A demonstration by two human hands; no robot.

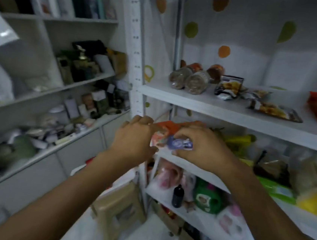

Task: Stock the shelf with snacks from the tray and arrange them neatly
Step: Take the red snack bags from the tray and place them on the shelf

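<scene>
Head view: both hands meet at the front edge of the middle shelf. The right hand has its fingers curled tight round a small blue-and-white snack packet, held just above that shelf's edge. The left hand, beside it, pinches an orange-and-white packet between bent fingers and thumb. Above the middle shelf, jars and pouches lie on the next board.

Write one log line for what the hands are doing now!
left hand: holds orange packet | right hand: pinches blue packet | place: shelf front edge | step: arranging
</scene>
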